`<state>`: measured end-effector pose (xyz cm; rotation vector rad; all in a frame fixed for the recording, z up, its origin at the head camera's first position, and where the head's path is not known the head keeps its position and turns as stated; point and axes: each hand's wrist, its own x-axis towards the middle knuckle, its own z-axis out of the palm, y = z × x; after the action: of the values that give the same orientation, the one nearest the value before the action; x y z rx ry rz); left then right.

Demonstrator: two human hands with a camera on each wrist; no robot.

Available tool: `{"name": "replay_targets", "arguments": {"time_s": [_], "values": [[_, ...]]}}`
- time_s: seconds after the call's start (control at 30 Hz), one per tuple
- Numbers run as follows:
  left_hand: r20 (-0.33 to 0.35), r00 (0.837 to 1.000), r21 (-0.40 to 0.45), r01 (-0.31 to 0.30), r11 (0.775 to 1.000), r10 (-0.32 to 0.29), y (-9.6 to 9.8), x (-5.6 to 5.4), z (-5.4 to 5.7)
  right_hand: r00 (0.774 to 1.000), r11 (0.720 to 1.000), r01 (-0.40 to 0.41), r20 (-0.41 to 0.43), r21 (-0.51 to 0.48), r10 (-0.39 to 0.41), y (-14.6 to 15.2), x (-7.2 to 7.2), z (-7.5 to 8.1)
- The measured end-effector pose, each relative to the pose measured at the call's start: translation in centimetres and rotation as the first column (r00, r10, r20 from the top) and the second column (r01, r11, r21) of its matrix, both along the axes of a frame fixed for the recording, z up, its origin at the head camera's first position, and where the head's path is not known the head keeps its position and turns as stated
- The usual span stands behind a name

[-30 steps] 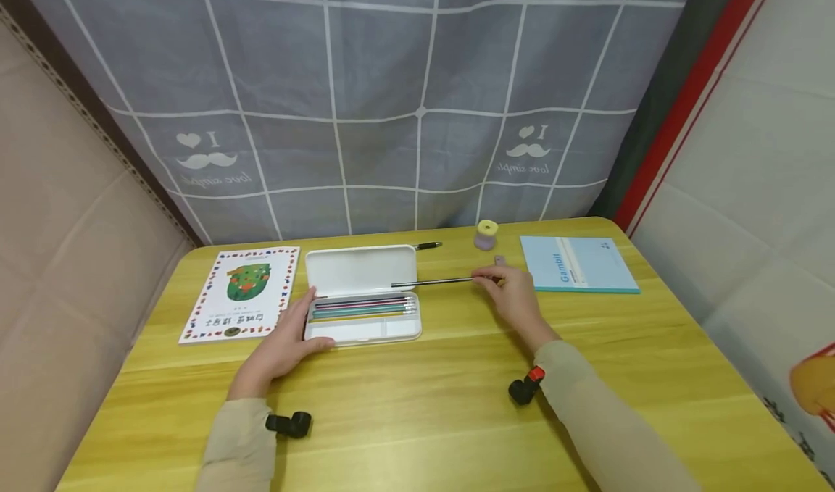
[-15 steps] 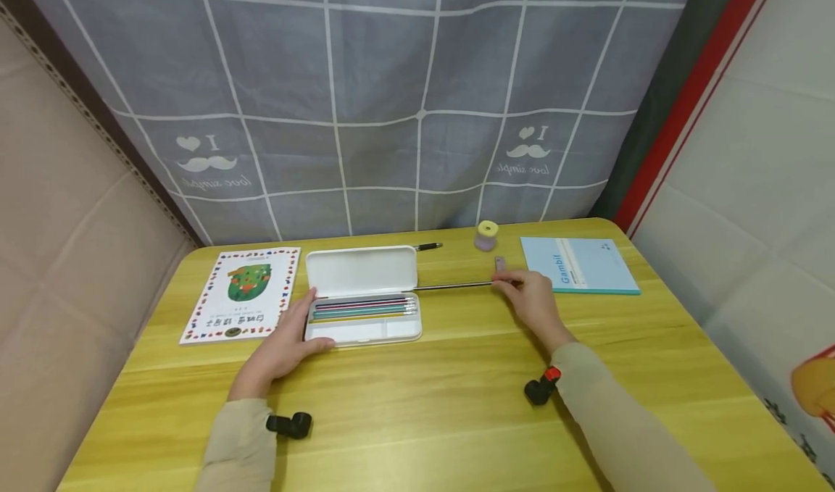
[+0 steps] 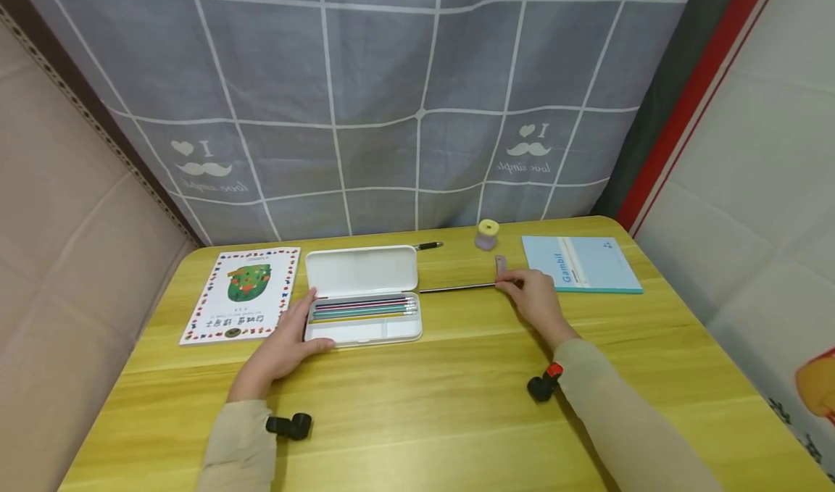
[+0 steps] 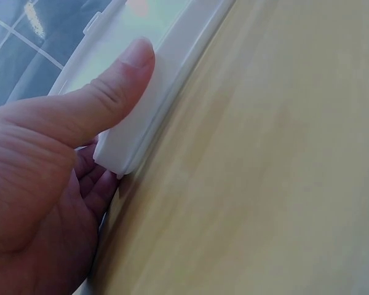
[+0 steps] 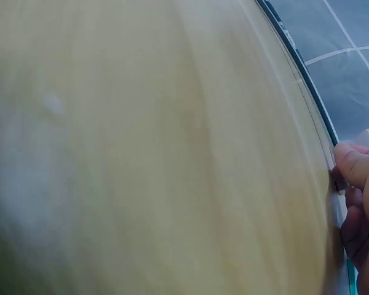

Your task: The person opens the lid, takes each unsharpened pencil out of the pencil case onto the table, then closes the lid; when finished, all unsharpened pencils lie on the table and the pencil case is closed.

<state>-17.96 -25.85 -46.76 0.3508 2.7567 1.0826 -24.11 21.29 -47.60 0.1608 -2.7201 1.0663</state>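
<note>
A white pencil case (image 3: 364, 331) lies with its lid raised at the back. Several coloured pencils (image 3: 362, 307) rest in its tray. My left hand (image 3: 283, 347) holds the case's left end, the thumb on its front edge; in the left wrist view the fingers curl behind that end (image 4: 114, 153). My right hand (image 3: 531, 300) pinches the right end of a long, thin dark pencil (image 3: 457, 288) between thumb and forefinger. The pencil points left, low over the table, its far tip close to the case's right side. In the right wrist view, the pencil (image 5: 317, 101) runs away from the fingertips.
A white picture-covered book (image 3: 241, 296) lies left of the case, and a light blue notebook (image 3: 583, 264) right. Behind the right hand stand a small grey-pink piece (image 3: 500, 262) and a yellow-and-lilac object (image 3: 486, 236). A black pen (image 3: 428, 246) lies behind the lid.
My right hand has moved to the right and slightly lower with the pencil, drawing its tip out from over the case to beside it. My left hand has stayed on the case.
</note>
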Motion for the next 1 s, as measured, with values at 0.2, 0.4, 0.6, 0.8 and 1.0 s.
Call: {"name": "replay_targets", "arguments": {"time_s": [0.2, 0.4, 0.6, 0.8, 1.0], "values": [[-0.004, 1.000, 0.004, -0.002, 1.000, 0.002, 0.01, 0.00, 0.12, 1.000, 1.000, -0.007, 0.001, 0.023, 0.007, -0.11, 0.00, 0.14], [-0.006, 1.000, 0.007, 0.002, 1.000, -0.002, 0.22, -0.03, 0.31, 1.000, 0.999, -0.010, 0.000, 0.038, 0.010, -0.02, 0.08, 0.28], [-0.007, 1.000, 0.003, 0.001, 1.000, -0.001, 0.17, 0.07, 0.31, 1.000, 0.999, -0.018, 0.008, 0.044, 0.018, -0.08, 0.07, 0.14], [-0.007, 1.000, 0.001, 0.003, 1.000, -0.003, 0.08, 0.13, 0.15, 1.000, 0.999, -0.010, -0.008, 0.043, 0.011, -0.18, 0.24, -0.19], [-0.006, 1.000, 0.003, 0.002, 1.000, -0.002, 0.08, 0.14, 0.12, 0.999, 1.000, -0.010, -0.038, -0.022, 0.009, -0.34, 0.70, -0.05]]}}
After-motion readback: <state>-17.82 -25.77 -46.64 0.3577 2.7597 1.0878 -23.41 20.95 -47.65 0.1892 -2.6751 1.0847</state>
